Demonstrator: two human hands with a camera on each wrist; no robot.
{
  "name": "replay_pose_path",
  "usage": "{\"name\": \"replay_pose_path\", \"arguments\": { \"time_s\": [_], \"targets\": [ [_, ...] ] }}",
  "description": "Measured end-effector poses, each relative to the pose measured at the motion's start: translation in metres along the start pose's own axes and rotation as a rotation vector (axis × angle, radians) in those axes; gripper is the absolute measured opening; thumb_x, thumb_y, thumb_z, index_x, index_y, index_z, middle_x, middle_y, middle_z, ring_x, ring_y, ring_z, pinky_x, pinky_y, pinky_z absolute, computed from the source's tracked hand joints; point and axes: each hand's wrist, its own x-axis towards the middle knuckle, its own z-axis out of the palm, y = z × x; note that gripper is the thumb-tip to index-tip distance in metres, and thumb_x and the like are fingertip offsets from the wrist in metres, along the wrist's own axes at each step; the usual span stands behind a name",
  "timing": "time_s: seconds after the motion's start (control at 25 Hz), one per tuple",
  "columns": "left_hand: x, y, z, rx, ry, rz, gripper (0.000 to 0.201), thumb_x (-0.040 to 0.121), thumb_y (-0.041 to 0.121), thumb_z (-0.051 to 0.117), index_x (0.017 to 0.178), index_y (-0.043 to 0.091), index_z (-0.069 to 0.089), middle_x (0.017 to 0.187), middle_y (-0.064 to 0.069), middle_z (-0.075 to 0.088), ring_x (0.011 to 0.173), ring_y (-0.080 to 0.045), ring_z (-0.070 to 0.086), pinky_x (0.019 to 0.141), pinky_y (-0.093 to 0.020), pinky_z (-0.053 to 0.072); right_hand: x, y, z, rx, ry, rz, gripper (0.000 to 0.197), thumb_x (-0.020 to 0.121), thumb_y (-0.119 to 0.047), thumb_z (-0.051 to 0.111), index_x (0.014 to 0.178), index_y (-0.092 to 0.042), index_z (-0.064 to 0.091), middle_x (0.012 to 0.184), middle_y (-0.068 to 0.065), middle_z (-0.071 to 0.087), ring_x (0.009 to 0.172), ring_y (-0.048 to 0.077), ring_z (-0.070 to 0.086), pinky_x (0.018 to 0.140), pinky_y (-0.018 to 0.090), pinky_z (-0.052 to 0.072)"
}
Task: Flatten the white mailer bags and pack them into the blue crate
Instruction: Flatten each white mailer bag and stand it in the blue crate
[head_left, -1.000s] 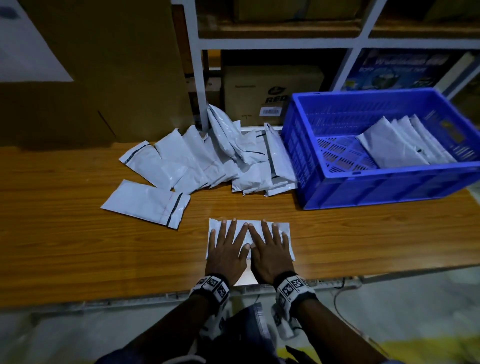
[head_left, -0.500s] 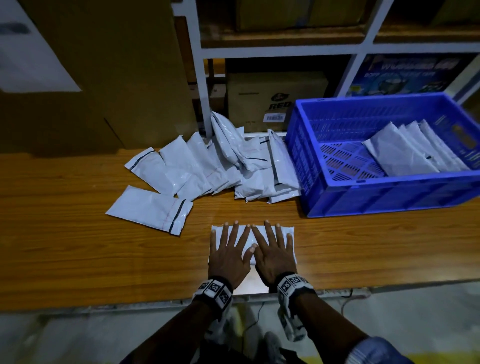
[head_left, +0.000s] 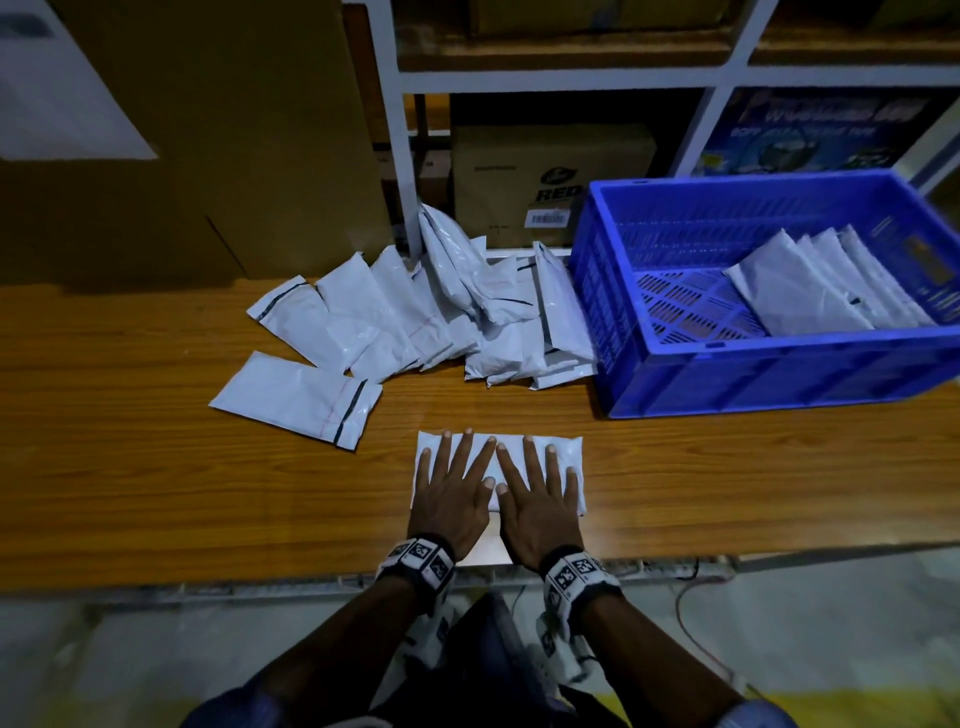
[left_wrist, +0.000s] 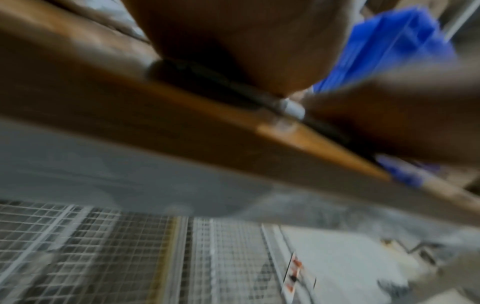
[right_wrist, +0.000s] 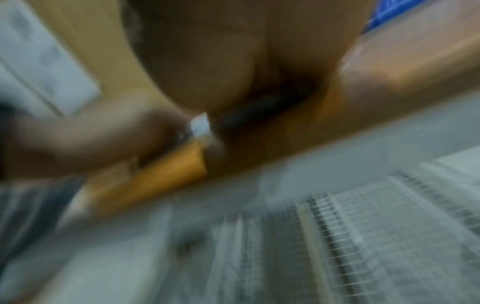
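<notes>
Both hands have stayed flat on the same bag since half a second ago, and nothing on the table has shifted. Beyond the hands runs the wooden table (head_left: 130, 467). Up and to the right of the right hand sits the blue crate (head_left: 727, 374), with several flattened bags (head_left: 800, 296) leaning at its right end. Straight ahead of the fingers lies the heap of unflattened bags (head_left: 441, 312); one loose bag (head_left: 296, 397) lies ahead of the left hand, to its left. Under both palms is the white mailer bag (head_left: 563, 452). The left hand (head_left: 449, 499) and right hand (head_left: 537, 506) press it, fingers spread and straight, thumbs nearly touching.
</notes>
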Motion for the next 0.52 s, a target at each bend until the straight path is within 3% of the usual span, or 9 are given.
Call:
{"name": "replay_pose_path", "arguments": {
  "time_s": [0.24, 0.4, 0.52],
  "targets": [
    [-0.007, 0.014, -0.009, 0.075, 0.109, 0.007, 0.061, 0.103, 0.045, 0.028, 0.159, 0.035, 0.007, 0.168, 0.001, -0.003, 0.154, -0.026, -0.008, 0.123, -0.054, -0.001, 0.006, 0.005, 0.008, -0.047, 0.019, -0.006, 0.056, 0.102, -0.048, 0.012, 0.152, -0.044, -0.012, 0.161, -0.006, -0.025, 0.148, 0.022, -0.024, 0.118, 0.050, -0.014],
    [-0.008, 0.010, 0.001, 0.039, 0.060, -0.032, 0.058, 0.103, 0.045, 0.017, 0.158, 0.038, 0.001, 0.168, 0.004, -0.002, 0.153, -0.023, -0.013, 0.123, -0.052, -0.003, 0.008, 0.008, 0.000, -0.016, -0.080, -0.028, 0.055, 0.102, -0.048, 0.009, 0.150, -0.047, -0.018, 0.157, -0.009, -0.033, 0.146, 0.021, -0.028, 0.116, 0.049, -0.019],
    [-0.005, 0.007, 0.007, 0.013, 0.035, -0.058, 0.059, 0.103, 0.045, 0.021, 0.159, 0.039, 0.004, 0.168, 0.007, -0.003, 0.154, -0.021, -0.012, 0.122, -0.049, -0.005, 0.010, 0.009, -0.016, 0.017, -0.055, -0.054, 0.055, 0.103, -0.045, 0.013, 0.153, -0.044, -0.008, 0.160, -0.009, -0.024, 0.148, 0.024, -0.023, 0.117, 0.050, -0.014]
  ]
}}
